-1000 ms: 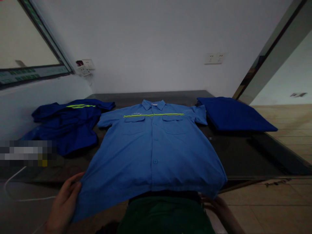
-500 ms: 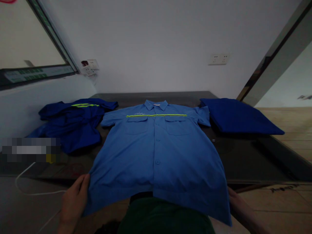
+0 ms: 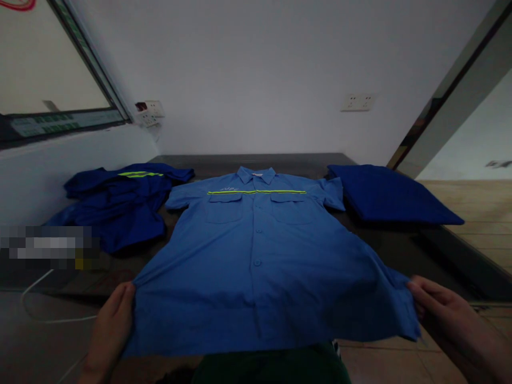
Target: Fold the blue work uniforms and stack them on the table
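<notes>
A light blue short-sleeved shirt (image 3: 256, 240) lies front side up, its collar toward the wall and a yellow-green stripe across the chest. Its lower part is stretched wide over the table's near edge. At the left side near the hem, my left hand (image 3: 110, 328) pinches the cloth between thumb and fingers. My right hand (image 3: 448, 309) grips the opposite side near the hem, pulling it out to the right, with the fingertips partly behind the cloth. Both sleeves rest flat on the dark table (image 3: 248, 159).
A crumpled dark blue garment (image 3: 128, 208) with a yellow-green stripe lies at the left. At the right is a folded dark blue cloth (image 3: 388, 194). A white cable (image 3: 60, 321) hangs at the lower left. Sockets (image 3: 358, 102) are on the wall behind.
My right hand has moved outward and up, drawing the shirt's right side taut. My left hand has shifted slightly left, still holding its side. The hem is spread wider.
</notes>
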A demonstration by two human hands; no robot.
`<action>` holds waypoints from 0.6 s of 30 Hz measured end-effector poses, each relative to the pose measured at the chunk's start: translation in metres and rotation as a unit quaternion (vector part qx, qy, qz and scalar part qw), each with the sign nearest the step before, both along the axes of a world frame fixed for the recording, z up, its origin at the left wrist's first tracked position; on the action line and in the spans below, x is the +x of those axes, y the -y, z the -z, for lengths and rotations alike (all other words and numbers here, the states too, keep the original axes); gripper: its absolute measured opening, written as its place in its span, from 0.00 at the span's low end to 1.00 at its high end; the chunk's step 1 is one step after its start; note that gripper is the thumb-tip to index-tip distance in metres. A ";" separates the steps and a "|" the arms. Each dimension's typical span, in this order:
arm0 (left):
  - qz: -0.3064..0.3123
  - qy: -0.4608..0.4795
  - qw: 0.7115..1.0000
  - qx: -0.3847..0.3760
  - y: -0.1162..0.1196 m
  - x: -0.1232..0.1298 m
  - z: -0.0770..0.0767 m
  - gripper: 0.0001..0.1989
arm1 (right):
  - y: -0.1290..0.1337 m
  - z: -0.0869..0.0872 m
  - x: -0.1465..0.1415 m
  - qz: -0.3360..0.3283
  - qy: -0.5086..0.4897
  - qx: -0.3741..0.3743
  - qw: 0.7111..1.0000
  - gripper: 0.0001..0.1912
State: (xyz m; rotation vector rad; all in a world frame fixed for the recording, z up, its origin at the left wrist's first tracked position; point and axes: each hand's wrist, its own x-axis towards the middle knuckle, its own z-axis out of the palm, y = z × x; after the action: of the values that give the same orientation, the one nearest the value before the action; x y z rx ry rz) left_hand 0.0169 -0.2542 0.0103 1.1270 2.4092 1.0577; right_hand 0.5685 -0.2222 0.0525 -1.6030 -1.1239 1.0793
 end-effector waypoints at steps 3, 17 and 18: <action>0.018 0.011 0.999 -0.023 0.006 -0.005 0.006 0.15 | 0.005 0.005 0.007 0.000 -0.046 -0.014 0.999 0.29; 0.100 -0.198 0.964 -0.144 -0.075 -0.006 -0.019 0.30 | -0.093 0.015 0.006 -0.077 -0.100 -0.037 0.991 0.26; 0.102 -0.206 0.961 -0.154 -0.085 -0.005 -0.020 0.31 | -0.104 0.015 0.000 -0.084 -0.107 -0.040 0.990 0.26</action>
State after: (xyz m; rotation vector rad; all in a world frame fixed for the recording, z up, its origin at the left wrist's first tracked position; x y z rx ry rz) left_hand 0.0121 -0.1689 0.0303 1.5551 2.5626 0.3916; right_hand 0.5688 -0.1186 0.0377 -1.4336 -1.0965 1.3879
